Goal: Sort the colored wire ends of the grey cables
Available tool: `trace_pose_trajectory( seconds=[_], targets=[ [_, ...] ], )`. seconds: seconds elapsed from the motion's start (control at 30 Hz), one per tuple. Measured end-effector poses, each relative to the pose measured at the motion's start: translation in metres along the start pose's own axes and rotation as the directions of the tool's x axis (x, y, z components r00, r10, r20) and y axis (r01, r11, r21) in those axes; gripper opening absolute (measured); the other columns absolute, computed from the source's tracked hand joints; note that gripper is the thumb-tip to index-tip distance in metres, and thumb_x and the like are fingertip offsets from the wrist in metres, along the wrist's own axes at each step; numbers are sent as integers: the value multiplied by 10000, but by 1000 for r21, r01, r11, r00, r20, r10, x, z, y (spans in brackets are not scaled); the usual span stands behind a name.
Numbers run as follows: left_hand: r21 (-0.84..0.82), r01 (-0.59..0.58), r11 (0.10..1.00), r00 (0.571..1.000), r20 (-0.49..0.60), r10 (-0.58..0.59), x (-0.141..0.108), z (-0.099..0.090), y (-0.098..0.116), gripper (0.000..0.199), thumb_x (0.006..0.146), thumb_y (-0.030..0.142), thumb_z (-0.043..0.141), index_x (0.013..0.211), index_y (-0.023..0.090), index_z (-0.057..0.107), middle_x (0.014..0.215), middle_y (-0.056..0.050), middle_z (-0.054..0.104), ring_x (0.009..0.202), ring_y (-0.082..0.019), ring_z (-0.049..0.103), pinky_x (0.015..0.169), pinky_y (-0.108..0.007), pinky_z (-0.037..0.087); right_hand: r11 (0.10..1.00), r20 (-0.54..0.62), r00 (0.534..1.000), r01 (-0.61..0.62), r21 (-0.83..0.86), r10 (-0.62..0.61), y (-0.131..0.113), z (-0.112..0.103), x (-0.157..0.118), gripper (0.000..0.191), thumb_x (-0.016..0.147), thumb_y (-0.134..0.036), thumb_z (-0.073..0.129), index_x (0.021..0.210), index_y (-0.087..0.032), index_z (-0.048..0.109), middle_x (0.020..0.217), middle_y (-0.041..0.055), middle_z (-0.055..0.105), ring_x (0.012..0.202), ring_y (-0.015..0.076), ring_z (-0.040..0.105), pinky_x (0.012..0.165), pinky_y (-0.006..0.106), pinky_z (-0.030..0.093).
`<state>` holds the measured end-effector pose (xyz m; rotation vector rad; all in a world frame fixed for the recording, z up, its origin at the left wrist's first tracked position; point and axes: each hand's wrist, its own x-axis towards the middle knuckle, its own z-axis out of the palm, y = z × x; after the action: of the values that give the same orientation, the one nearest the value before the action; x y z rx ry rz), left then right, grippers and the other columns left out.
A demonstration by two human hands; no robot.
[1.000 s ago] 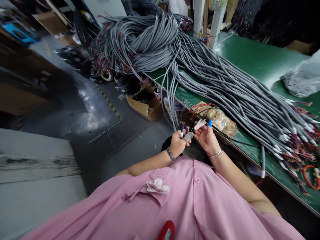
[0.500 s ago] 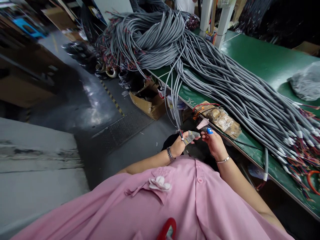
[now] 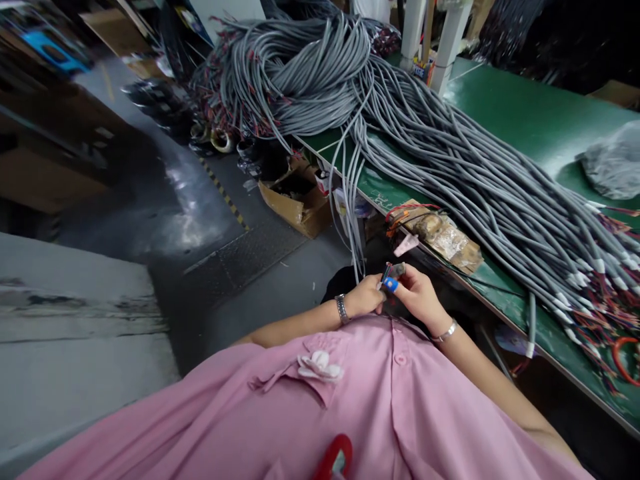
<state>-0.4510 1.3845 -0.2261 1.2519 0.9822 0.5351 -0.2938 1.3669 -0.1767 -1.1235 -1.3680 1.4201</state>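
Note:
My left hand [image 3: 367, 295] is closed round the end of a grey cable [image 3: 356, 250] that hangs down from the bench. Thin dark and red wires [image 3: 387, 270] fan out above its fingers. My right hand [image 3: 420, 297] meets it, with the thumb in a blue cover [image 3: 391, 285] pressed against these wires. A grey covering [image 3: 398, 269] shows at a right fingertip. Exactly which wires lie in the pinch is hidden. Just beyond the hands, a pale pink clip-like piece [image 3: 406, 245] sits at the bench edge.
A long bundle of grey cables [image 3: 450, 153] lies across the green bench [image 3: 505, 100], with stripped ends at the right. Near the edge is a plastic-wrapped cardboard piece [image 3: 450, 243]. A cardboard box [image 3: 293, 207] stands on the floor. A grey-white surface [image 3: 75, 360] is at left.
My hands have come together. The right hand has moved left and down onto the wires at the cable end, and the left fingers, stretched out before, are now folded in.

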Motion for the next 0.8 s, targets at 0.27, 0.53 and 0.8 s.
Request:
trace_pose_trajectory(
  seconds=[0.27, 0.53, 0.8],
  targets=[
    [-198, -119, 973, 991, 36, 129, -14, 0, 18, 342, 733, 394, 734, 913, 135, 599, 775, -55, 670, 610, -136, 658, 497, -195, 475, 997, -180, 984, 8, 73, 6, 7, -10, 4, 141, 735, -323, 736, 719, -208, 656, 658, -20, 585, 601, 121, 497, 590, 258, 427],
    [-188, -122, 975, 992, -41, 117, -17, 2, 21, 387, 788, 497, 671, 796, 111, 640, 683, -67, 673, 565, -116, 636, 530, -203, 497, 994, -129, 991, -24, 105, 38, 1, -13, 1, 197, 747, -390, 730, 775, -209, 658, 710, -8, 604, 646, 131, 520, 620, 266, 436],
    [-155, -132, 979, 989, -90, 120, -15, 2, 26, 347, 666, 412, 797, 754, 116, 637, 671, -31, 660, 571, -124, 645, 558, -221, 534, 997, -84, 996, 26, -68, -31, -4, -12, 3, 120, 760, -313, 707, 746, -205, 656, 681, -13, 607, 603, 127, 498, 607, 271, 432]
  ],
)
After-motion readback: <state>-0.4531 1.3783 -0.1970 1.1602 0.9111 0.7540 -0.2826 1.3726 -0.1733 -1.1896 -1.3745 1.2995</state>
